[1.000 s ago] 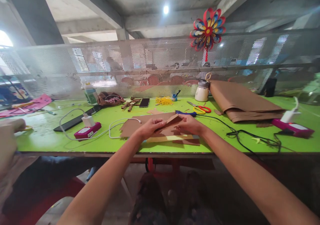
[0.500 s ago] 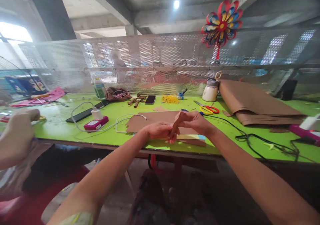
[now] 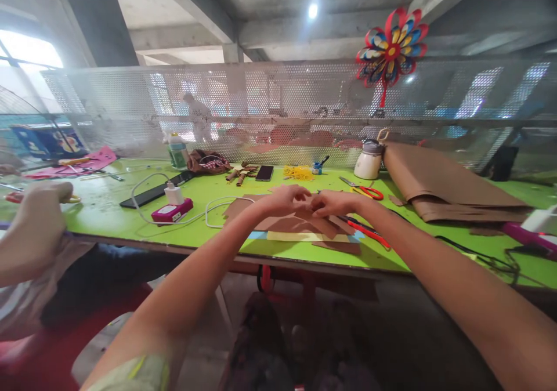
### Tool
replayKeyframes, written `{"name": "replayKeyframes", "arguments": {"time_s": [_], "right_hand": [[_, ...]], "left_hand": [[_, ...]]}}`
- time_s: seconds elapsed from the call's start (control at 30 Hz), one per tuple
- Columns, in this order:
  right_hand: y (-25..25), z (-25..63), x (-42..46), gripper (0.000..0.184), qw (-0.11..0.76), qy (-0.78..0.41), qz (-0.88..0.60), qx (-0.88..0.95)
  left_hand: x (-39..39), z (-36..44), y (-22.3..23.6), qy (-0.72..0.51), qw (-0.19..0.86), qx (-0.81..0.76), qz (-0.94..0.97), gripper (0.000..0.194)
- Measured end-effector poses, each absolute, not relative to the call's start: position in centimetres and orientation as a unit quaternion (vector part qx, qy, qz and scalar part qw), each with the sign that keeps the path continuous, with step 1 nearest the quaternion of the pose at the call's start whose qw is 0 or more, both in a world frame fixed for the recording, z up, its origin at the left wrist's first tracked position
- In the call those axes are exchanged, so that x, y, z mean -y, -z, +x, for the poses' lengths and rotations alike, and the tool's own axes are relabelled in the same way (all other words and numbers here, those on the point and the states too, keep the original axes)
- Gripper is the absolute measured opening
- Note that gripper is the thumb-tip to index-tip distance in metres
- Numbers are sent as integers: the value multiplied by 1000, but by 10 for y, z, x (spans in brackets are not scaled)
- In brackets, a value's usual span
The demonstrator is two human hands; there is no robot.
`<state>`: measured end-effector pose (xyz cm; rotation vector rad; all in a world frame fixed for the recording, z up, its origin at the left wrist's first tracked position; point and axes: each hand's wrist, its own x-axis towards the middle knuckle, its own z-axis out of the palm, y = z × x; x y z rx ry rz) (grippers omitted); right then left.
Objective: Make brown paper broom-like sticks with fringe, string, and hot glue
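My left hand (image 3: pixel 285 198) and my right hand (image 3: pixel 333 203) meet fingertip to fingertip over the middle of the green table (image 3: pixel 108 214). Both have curled fingers pinching a small folded piece of brown paper (image 3: pixel 310 210) between them, just above a larger brown paper sheet (image 3: pixel 278 223) lying flat. A yellow paper strip (image 3: pixel 304 237) lies under that sheet near the table's front edge. Red-handled scissors (image 3: pixel 369 232) lie beside my right wrist.
A second pair of scissors (image 3: pixel 368 192), a white jar (image 3: pixel 369 160), a stack of brown paper (image 3: pixel 439 182), a phone (image 3: pixel 264 173), yellow bands (image 3: pixel 298 173) and a pink charger block (image 3: pixel 173 210) with white cable lie around. Another person's hand (image 3: pixel 41 217) is at the left. Black cable (image 3: pixel 491 257) trails right.
Both hands moved away from me, farther onto the table, and lowered the folded brown piece onto the sheet. The camera turned slightly left and up.
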<state>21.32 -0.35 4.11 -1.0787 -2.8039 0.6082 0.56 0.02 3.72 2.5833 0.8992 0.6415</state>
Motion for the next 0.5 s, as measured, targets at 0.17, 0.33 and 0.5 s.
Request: {"name": "replayKeyframes", "arguments": {"time_s": [0.17,0.33,0.5], "right_hand": [[-35,195,-7,19,-6,-156,-362,919],[-16,197,-6,21,7,-133,-377,916],[2,203,-3,28,39,-127,-388,912]], "left_hand": [[-2,8,-17,-147,81,-350,922,19],[1,-4,1,-159,85,-384,906,23],[3,-10,8,-141,119,-397,899,22]]}}
